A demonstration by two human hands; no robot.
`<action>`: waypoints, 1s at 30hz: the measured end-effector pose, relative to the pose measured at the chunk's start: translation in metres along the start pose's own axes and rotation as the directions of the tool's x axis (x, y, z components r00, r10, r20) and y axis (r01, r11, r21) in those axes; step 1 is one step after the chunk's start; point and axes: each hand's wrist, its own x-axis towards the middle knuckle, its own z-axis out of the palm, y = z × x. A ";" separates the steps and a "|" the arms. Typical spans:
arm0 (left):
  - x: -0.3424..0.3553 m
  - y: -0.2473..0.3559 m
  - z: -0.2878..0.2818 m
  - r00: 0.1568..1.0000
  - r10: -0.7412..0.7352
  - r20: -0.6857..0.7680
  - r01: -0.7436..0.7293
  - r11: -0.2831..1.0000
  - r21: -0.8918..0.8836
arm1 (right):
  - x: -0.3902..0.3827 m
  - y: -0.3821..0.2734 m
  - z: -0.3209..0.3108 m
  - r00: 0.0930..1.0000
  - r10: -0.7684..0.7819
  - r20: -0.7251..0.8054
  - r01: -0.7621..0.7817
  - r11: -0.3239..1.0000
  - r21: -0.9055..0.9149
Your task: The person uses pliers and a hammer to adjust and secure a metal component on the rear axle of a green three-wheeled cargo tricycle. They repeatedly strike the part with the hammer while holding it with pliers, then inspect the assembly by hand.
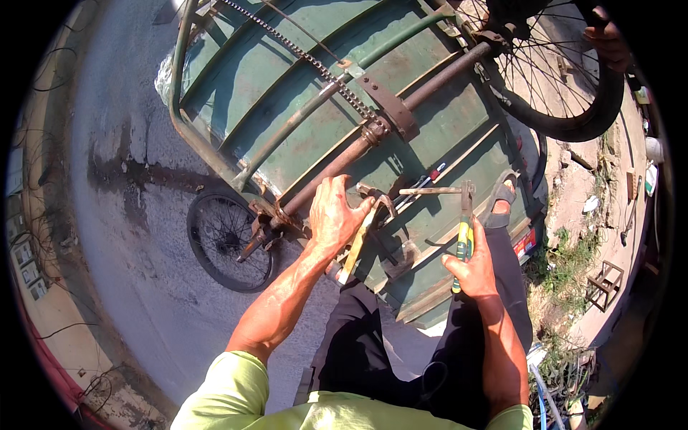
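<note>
An upturned green metal cart bed (287, 150) lies before me, crossed by a rusty axle (326, 174). My left hand (333, 215) rests at that axle near the left wheel, its thumb stretched out toward a claw hammer (360, 240) with a yellow handle. Thumb tip and hammer neck overlap; a firm grip is not visible. My right hand (471, 265) is closed round green-and-yellow-handled pliers (465, 222). Their jaws meet a thin metal rod (430, 190) pointing left. My sandalled right foot (502, 197) stands at the bed's right side.
A chain (308, 57) runs to the axle's sprocket. Spoked wheels stand at left (229, 240) and upper right (573, 93). Another person's hand (609, 44) is at the right wheel. Weeds (559, 269) and a small wooden stool frame (605, 283) lie at right; wires hang at far left.
</note>
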 end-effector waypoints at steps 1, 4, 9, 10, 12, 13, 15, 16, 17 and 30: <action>0.023 0.009 -0.006 0.995 0.034 -0.099 -0.029 0.998 0.050 | 0.003 -0.003 -0.004 1.000 -0.007 -0.007 0.006 1.000 -0.012; 0.082 0.036 -0.010 0.996 0.041 -0.080 -0.024 0.978 0.207 | 0.009 -0.024 -0.013 0.992 0.123 0.015 -0.124 0.986 0.112; 0.129 0.047 0.000 0.969 -0.131 0.209 0.076 0.965 0.252 | 0.015 -0.019 -0.024 0.996 0.087 -0.011 -0.085 0.989 0.124; 0.129 0.047 0.002 0.969 -0.133 0.209 0.083 0.968 0.235 | 0.015 -0.016 -0.026 0.996 0.087 -0.012 -0.085 0.987 0.135; 0.130 0.046 0.004 0.968 -0.141 0.205 0.099 0.974 0.201 | 0.015 -0.016 -0.028 0.995 0.096 -0.012 -0.093 0.984 0.154; 0.129 0.048 0.003 0.972 -0.135 0.193 0.093 0.974 0.208 | 0.016 -0.016 -0.029 0.995 0.097 -0.012 -0.094 0.982 0.163; 0.126 0.050 0.002 0.979 -0.122 0.166 0.084 0.971 0.223 | 0.019 -0.014 -0.030 0.995 0.097 -0.007 -0.094 0.983 0.160; 0.127 0.051 0.001 0.975 -0.129 0.181 0.089 0.972 0.218 | 0.019 -0.013 -0.030 0.995 0.098 -0.001 -0.096 0.983 0.158; 0.129 0.051 0.000 0.971 -0.137 0.196 0.094 0.973 0.213 | 0.020 -0.014 -0.030 0.995 0.102 0.008 -0.102 0.983 0.150; 0.141 0.054 0.003 0.965 -0.119 0.233 0.042 0.950 0.310 | 0.026 -0.027 -0.033 0.976 0.207 0.068 -0.213 0.973 0.092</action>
